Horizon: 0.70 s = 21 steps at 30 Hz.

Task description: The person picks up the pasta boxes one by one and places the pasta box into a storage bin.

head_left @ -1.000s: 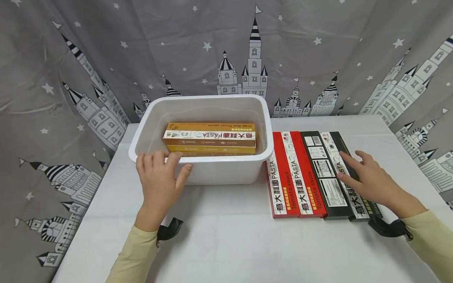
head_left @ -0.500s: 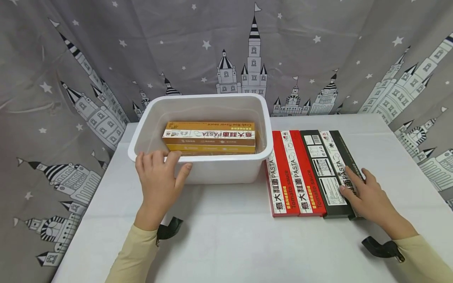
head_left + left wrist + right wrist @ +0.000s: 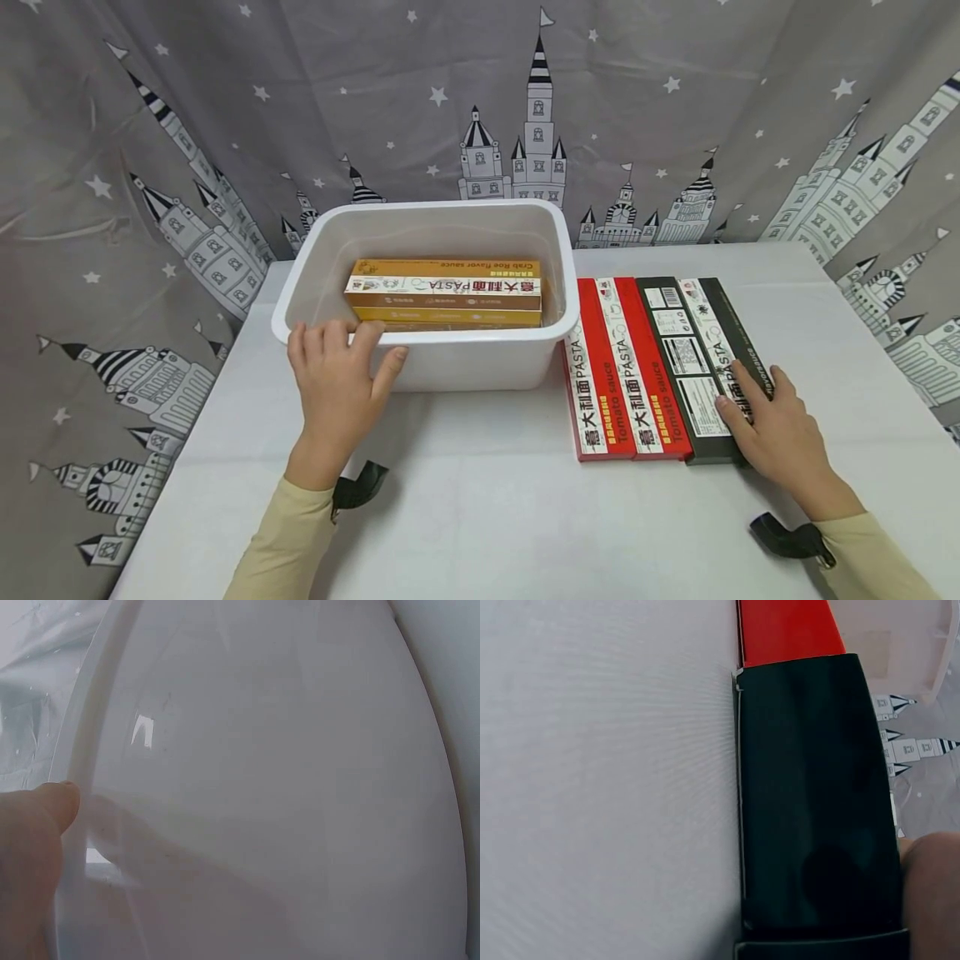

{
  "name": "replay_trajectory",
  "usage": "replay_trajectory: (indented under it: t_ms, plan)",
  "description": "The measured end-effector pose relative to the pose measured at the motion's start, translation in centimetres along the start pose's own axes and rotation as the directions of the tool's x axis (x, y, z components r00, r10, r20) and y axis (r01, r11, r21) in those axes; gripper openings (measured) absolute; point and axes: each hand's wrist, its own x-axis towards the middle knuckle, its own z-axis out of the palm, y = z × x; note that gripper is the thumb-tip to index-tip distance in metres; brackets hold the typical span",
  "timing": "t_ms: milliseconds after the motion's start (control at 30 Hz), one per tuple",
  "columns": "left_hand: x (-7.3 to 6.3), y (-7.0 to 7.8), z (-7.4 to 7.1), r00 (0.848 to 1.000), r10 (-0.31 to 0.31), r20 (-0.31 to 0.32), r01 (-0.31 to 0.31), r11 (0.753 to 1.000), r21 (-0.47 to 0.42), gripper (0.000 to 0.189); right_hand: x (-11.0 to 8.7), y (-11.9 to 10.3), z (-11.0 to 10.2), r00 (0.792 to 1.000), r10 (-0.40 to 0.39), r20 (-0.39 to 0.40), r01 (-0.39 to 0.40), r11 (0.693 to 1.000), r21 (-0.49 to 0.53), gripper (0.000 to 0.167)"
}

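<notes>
My left hand (image 3: 333,387) hooks its fingers over the near rim of a white plastic bin (image 3: 465,367), its thumb outside. Two orange-brown pasta boxes (image 3: 442,287) lie stacked inside the bin. To the right, pasta boxes lie side by side: two red ones (image 3: 633,375), then a black one with its printed back up (image 3: 678,350), then another black one (image 3: 708,321) at the end. My right hand (image 3: 787,442) grips that end box near its close end, thumb along its left edge and fingers over its right. In the right wrist view part of the thumb (image 3: 934,885) shows.
A white-covered table (image 3: 517,508) carries everything. Behind it hangs a grey curtain (image 3: 300,100) printed with castles and stars. The first red box lies close against the bin's right side.
My right hand has slid toward me along the end black box, to its near part, and its wrist has swung left. My left hand stays on the bin's rim.
</notes>
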Motion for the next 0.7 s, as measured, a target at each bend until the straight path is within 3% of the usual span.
replay_trajectory:
  t_ms: [267, 500, 700]
  plan:
    - [0.0, 0.0, 0.0, 1.000, -0.004, -0.003, 0.004, 1.000, 0.002, 0.038, 0.2, 0.5, -0.2, 0.998, 0.024, 0.049, -0.024, 1.000, -0.005, 0.062]
    - [0.0, 0.1, 0.0, 1.000, -0.004, -0.013, 0.004, 1.000, -0.003, 0.036, 0.7, 2.2, -0.7, 0.999, -0.030, 0.041, 0.032, 0.999, -0.041, 0.060]
    - [0.0, 0.1, 0.0, 1.000, 0.000, -0.018, 0.000, 1.000, 0.001, 0.037, 1.0, 2.8, -1.2, 0.995, 0.004, 0.101, 0.007, 0.994, -0.110, 0.071]
